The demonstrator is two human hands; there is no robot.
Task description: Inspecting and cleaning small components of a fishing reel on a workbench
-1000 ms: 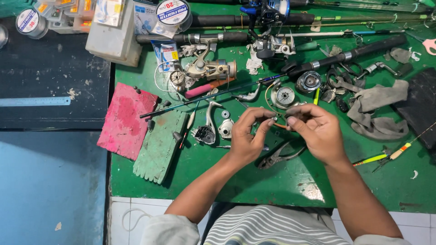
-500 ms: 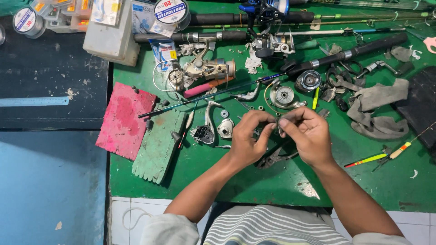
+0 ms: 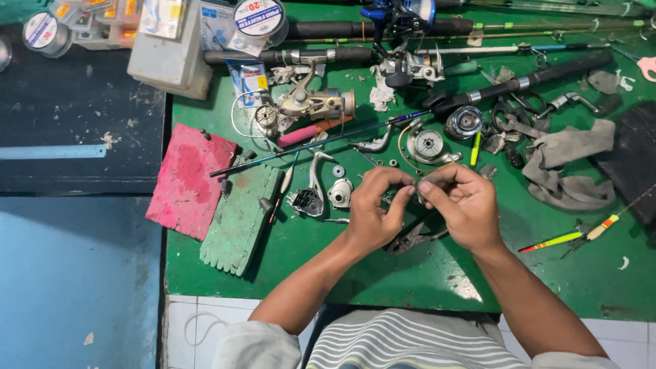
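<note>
Centre frame: my left hand [image 3: 372,212] and right hand [image 3: 461,205] have closed together, fingertips pinching a tiny part; work continues above the pliers [image 3: 410,239].

Left hand: the left hand [image 3: 372,208] sits a little nearer the desk's [image 3: 424,280] front edge than a second ago, fingers curled tighter toward the right hand.
Right hand: the right hand [image 3: 461,205] has drawn in toward the left, so the fingertips of both now meet over a small part too tiny to make out.
Pliers: the pliers [image 3: 413,238] by the front edge show more from under the hands than before.
</note>
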